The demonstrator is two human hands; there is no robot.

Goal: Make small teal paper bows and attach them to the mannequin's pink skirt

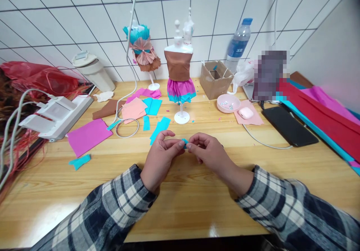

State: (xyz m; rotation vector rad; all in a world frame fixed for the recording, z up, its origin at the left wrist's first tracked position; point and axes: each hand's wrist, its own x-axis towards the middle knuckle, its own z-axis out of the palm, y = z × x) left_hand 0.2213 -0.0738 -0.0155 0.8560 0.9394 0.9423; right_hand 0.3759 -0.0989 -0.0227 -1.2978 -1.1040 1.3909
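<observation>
Between my two hands is a small gathered piece of blue crepe paper, pinched from both sides above the wooden table. My left hand holds it between thumb and forefinger, the other fingers curled. From the right, the thumb and fingertips of my right hand grip its other edge. Just beyond them stands a small white dress form wearing a brown bodice and a magenta skirt with a blue hem. Blue paper strips lie near my left hand.
A second decorated dress form stands behind left. Magenta paper and a power strip lie left. Rightward are a cardboard box, a pink bowl, a pink case, a black phone and a water bottle.
</observation>
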